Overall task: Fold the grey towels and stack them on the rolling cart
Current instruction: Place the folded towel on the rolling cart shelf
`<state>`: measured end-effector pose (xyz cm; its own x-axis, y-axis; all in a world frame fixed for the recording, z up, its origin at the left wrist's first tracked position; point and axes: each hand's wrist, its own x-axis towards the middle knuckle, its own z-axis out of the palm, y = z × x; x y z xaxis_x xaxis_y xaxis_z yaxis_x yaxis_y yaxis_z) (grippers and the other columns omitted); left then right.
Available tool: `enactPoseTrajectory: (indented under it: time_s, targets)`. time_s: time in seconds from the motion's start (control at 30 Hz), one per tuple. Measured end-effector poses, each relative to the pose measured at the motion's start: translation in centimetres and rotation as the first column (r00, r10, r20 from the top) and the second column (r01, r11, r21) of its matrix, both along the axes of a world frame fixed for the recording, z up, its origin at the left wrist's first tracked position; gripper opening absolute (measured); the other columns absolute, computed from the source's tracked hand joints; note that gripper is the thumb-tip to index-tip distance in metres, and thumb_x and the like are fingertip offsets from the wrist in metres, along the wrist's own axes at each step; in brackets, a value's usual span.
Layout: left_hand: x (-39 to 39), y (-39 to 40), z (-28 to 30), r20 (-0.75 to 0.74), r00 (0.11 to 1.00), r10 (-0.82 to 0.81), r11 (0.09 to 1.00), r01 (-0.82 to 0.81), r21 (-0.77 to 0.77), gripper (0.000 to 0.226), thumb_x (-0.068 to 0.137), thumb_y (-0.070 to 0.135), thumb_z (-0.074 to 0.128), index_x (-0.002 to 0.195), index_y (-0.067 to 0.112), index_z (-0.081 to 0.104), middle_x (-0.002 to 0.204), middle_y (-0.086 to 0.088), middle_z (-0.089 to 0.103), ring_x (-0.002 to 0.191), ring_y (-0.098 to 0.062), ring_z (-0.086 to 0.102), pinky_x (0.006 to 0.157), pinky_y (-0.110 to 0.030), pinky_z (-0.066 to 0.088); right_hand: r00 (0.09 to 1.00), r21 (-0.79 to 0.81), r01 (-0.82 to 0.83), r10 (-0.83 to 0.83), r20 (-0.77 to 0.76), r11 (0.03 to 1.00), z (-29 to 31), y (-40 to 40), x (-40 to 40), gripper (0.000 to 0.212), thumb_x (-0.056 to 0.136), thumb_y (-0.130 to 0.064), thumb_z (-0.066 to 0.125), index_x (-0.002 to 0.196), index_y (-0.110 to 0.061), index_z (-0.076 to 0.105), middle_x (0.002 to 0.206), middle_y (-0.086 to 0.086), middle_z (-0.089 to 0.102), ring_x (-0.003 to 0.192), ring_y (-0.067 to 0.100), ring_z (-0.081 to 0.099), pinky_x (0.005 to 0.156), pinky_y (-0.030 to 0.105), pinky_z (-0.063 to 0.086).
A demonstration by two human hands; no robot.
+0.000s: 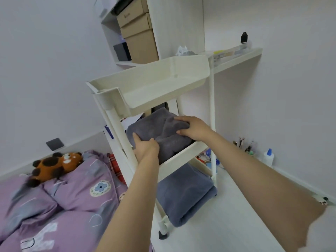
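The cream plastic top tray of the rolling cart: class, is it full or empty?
Empty. The cream plastic top tray shows only bare floor inside; folded grey towels sit on the tiers below.

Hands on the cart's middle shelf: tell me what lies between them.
In the head view, only the folded grey towel spans between the left hand and right hand; both grip it on the middle shelf.

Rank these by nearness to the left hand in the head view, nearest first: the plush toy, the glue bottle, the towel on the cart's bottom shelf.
From the left hand:
1. Bottom-shelf towel, just below.
2. Plush toy, left on the bedding.
3. Glue bottle, far right by the wall.
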<state>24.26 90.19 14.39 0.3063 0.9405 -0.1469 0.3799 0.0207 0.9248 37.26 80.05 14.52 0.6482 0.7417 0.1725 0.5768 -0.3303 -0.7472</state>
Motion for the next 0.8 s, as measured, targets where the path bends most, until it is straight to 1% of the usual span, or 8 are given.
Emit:
enactPoseTrajectory:
  time_s: [0.23,0.33,0.43,0.5,0.53,0.6,0.67,0.8]
  targets:
    - [0.8,1.1,-0.3,0.07,0.997,0.025,1.0,-0.026,0.006,0.067,0.096,0.018,0.05,0.151,0.034,0.015,0.145,-0.011,0.039,0.121,-0.033,0.048,0.097,-0.041,0.043,0.999,0.062,0.034,-0.034,-0.014,0.997,0.1,-0.8,0.3,0.052,0.084,-0.023,0.065,0.134,-0.031,0.051,0.139,-0.002,0.05,0.123,0.018,0.049,0.096,0.024,0.037]
    - [0.8,0.9,-0.4,-0.096,0.995,-0.023,1.0,0.022,-0.014,0.073,0.093,0.018,0.05,0.151,0.035,0.009,0.151,-0.014,0.025,0.127,-0.036,0.041,0.103,-0.046,0.04,0.992,-0.087,0.045,-0.035,0.12,0.995,0.0,-1.1,-0.1,0.051,0.088,-0.026,0.06,0.137,-0.032,0.046,0.144,0.0,0.044,0.125,0.023,0.047,0.099,0.031,0.037]
    - [0.8,-0.2,0.2,-0.31,0.95,-0.039,0.967,0.113,0.226,0.065,0.097,0.022,0.045,0.152,0.029,0.011,0.159,-0.009,-0.006,0.146,-0.031,0.005,0.116,-0.049,0.015,0.95,-0.247,0.126,-0.045,0.309,0.961,0.2,-1.2,-0.9,0.05,0.093,-0.031,0.052,0.141,-0.036,0.038,0.15,0.004,0.033,0.127,0.03,0.041,0.103,0.038,0.034]
    - [1.1,-0.6,0.2,-0.422,0.898,-0.127,0.875,0.302,0.379,0.055,0.102,0.033,0.03,0.153,0.025,0.012,0.159,-0.004,-0.016,0.147,-0.022,-0.012,0.116,-0.048,-0.002,0.896,-0.246,0.183,-0.059,0.441,0.952,-0.1,-1.3,-1.3,0.044,0.097,-0.036,0.042,0.141,-0.04,0.036,0.154,0.003,0.024,0.132,0.033,0.032,0.108,0.042,0.026]
    - [1.2,-0.7,-0.1,-0.498,0.849,-0.178,0.836,0.397,0.379,0.054,0.102,0.04,0.023,0.153,0.025,0.012,0.159,-0.004,-0.017,0.146,-0.021,-0.016,0.115,-0.05,-0.007,0.88,-0.266,0.184,-0.038,0.473,0.946,-0.4,-1.3,-1.4,0.041,0.099,-0.039,0.036,0.14,-0.042,0.037,0.155,0.001,0.022,0.134,0.032,0.029,0.109,0.043,0.023]
    - [1.2,-0.5,-0.7,-0.631,0.738,-0.238,0.804,0.514,0.298,0.058,0.101,0.047,0.017,0.153,0.026,0.003,0.158,-0.007,-0.021,0.144,-0.025,-0.021,0.113,-0.053,-0.01,0.892,-0.34,0.174,-0.002,0.452,0.924,-0.8,-1.5,-1.4,0.041,0.1,-0.044,0.026,0.139,-0.042,0.038,0.155,-0.003,0.025,0.135,0.03,0.029,0.11,0.042,0.022]
    - [1.1,-0.5,-0.7,-0.683,0.689,-0.242,0.801,0.539,0.26,0.06,0.101,0.048,0.017,0.153,0.025,-0.003,0.156,-0.01,-0.024,0.143,-0.027,-0.024,0.113,-0.053,-0.01,0.907,-0.372,0.183,-0.01,0.422,0.91,-1.1,-1.4,-1.3,0.042,0.101,-0.044,0.024,0.14,-0.04,0.038,0.153,-0.002,0.03,0.134,0.029,0.031,0.11,0.04,0.024]
    - [0.3,-1.4,0.0,-0.638,0.737,-0.223,0.79,0.52,0.325,0.06,0.101,0.046,0.018,0.153,0.023,0.001,0.157,-0.014,-0.019,0.144,-0.028,-0.02,0.114,-0.051,-0.011,0.907,-0.291,0.228,-0.093,0.412,0.929,-1.5,-1.7,-1.9,0.042,0.101,-0.038,0.028,0.141,-0.033,0.039,0.148,0.004,0.038,0.13,0.031,0.034,0.11,0.04,0.026]
